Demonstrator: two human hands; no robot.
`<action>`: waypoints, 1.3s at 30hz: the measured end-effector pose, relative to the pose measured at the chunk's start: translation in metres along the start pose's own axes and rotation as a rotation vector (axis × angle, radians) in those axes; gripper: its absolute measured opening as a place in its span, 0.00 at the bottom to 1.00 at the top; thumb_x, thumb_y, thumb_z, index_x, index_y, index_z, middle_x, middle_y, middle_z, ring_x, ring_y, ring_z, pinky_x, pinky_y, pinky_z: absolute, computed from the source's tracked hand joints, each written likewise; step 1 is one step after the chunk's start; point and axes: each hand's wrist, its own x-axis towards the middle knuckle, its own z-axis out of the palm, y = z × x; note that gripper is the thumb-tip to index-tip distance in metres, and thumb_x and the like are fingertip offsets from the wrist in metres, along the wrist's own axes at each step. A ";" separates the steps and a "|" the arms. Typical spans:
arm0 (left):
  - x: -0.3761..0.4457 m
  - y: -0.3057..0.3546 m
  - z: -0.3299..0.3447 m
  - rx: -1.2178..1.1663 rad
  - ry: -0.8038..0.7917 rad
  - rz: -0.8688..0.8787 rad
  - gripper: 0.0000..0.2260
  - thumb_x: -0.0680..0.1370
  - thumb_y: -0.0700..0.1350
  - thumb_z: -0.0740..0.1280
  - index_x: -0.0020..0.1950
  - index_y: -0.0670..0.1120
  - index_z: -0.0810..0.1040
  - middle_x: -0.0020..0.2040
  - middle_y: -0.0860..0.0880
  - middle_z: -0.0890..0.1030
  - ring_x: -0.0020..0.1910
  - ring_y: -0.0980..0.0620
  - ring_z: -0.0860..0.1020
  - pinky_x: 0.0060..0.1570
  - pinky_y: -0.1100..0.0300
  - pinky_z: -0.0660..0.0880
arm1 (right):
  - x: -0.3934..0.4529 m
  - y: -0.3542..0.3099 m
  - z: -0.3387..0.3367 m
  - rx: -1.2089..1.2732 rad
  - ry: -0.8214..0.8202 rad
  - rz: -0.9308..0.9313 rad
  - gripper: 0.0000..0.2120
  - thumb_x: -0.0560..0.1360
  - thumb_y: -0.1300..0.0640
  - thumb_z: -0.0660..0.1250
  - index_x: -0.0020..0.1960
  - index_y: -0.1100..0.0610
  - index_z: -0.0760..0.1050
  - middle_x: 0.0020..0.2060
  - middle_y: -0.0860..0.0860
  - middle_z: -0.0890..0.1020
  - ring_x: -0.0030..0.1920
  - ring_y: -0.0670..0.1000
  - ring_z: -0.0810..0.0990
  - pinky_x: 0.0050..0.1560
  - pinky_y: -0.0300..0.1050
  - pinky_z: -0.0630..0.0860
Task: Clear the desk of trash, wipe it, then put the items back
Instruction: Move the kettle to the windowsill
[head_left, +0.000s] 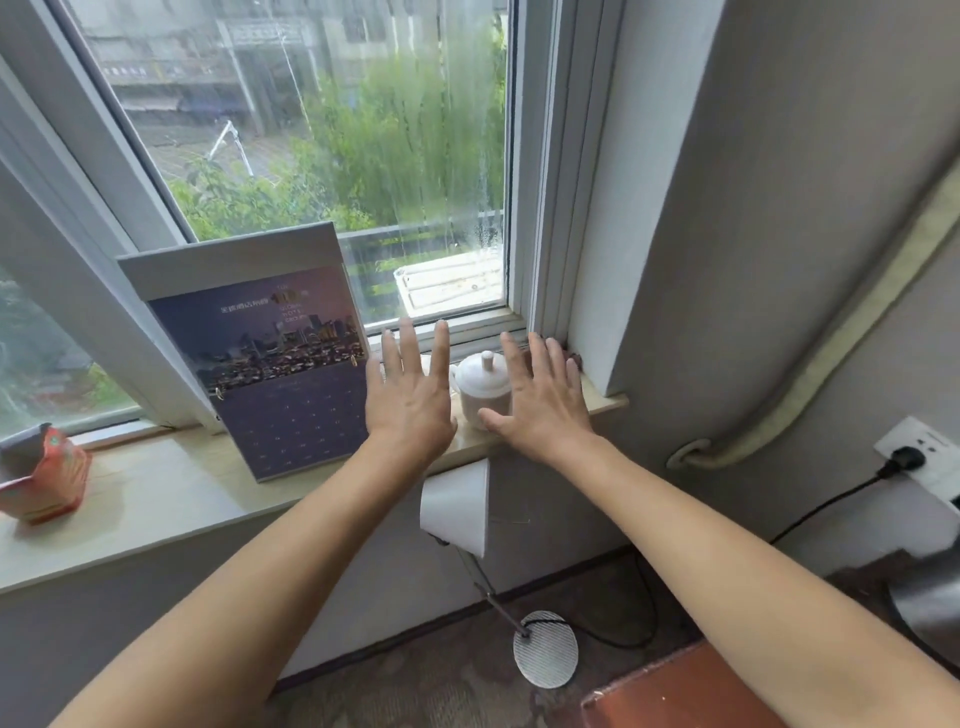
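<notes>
We are reaching both open hands toward a lidded cup on the windowsill.

The windowsill (156, 499) is carrying a calendar (275, 358) leaning against the window frame and an orange-red box (44, 475) sitting far left. Below it, a white lamp (460, 506) is standing on the floor. Our left hand (410, 395) and right hand (540, 400) are spreading wide, empty, flanking the white lidded cup (483, 387); the right thumb is crossing its base, contact unclear.
</notes>
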 end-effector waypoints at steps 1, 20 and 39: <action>-0.008 0.008 -0.003 -0.022 0.018 0.046 0.51 0.78 0.62 0.67 0.81 0.51 0.29 0.82 0.39 0.35 0.82 0.37 0.40 0.80 0.41 0.50 | -0.015 0.005 -0.004 -0.002 0.032 -0.009 0.47 0.76 0.32 0.63 0.83 0.45 0.40 0.83 0.56 0.45 0.82 0.59 0.40 0.80 0.62 0.42; -0.103 0.312 0.056 -0.219 0.013 0.991 0.46 0.73 0.71 0.57 0.84 0.48 0.52 0.83 0.44 0.59 0.82 0.40 0.55 0.79 0.39 0.55 | -0.335 0.212 -0.020 -0.071 0.249 0.867 0.36 0.76 0.36 0.62 0.80 0.42 0.57 0.80 0.52 0.60 0.81 0.58 0.53 0.79 0.64 0.51; -0.091 0.522 0.122 -0.383 -0.375 0.987 0.39 0.71 0.61 0.72 0.77 0.50 0.60 0.75 0.51 0.69 0.77 0.47 0.64 0.76 0.41 0.62 | -0.373 0.447 -0.058 0.222 0.256 1.181 0.40 0.77 0.52 0.71 0.82 0.52 0.54 0.76 0.55 0.67 0.75 0.59 0.66 0.68 0.58 0.71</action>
